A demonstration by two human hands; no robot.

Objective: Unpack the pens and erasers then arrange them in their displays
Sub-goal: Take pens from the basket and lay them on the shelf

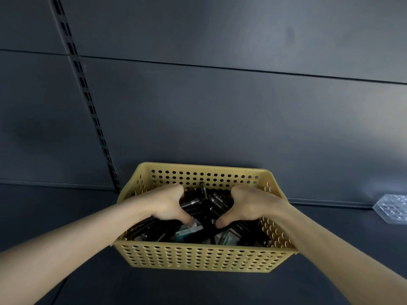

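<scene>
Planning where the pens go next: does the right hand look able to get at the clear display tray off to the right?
Probably yes: the right hand is in the basket, and bare shelf lies between it and the tray.

Dark shelf (88, 216) lies bare around the basket (198, 258); back panel (220, 117) blocks behind it.

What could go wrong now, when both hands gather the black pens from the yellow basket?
The left hand and right hand scoop a loose bundle of black pens, so some may slip out. The small packets beneath might get dragged along. The yellow basket itself is unheld and could shift.
</scene>
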